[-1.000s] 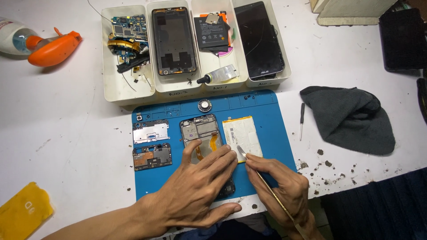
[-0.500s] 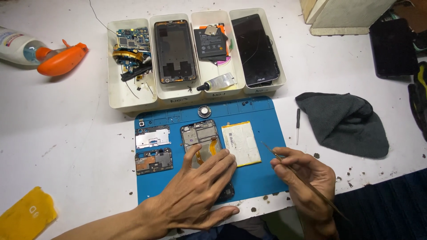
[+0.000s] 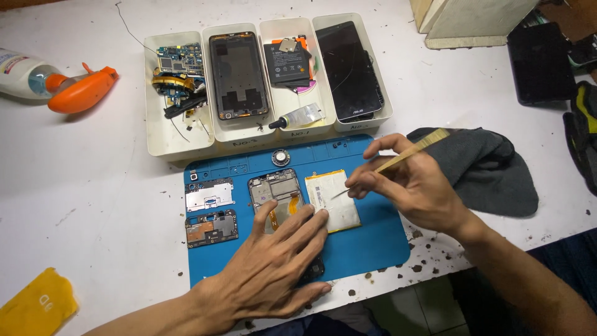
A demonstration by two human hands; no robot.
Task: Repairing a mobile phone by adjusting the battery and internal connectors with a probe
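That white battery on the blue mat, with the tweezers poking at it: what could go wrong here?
The right hand holds the tweezers tip-down on the white battery; a slip might pierce or dent it. The left hand presses on the open phone, so it could strain the exposed parts. Debris on the table edge might get inside.

A bright blue mat (image 3: 373,249) lies on a white counter (image 3: 93,205) speckled with dark crumbs. The battery (image 3: 339,202) is white with a yellow rim. The cloth (image 3: 491,168) is dark grey, the trays (image 3: 163,140) cream, the spray nozzle (image 3: 84,92) orange.
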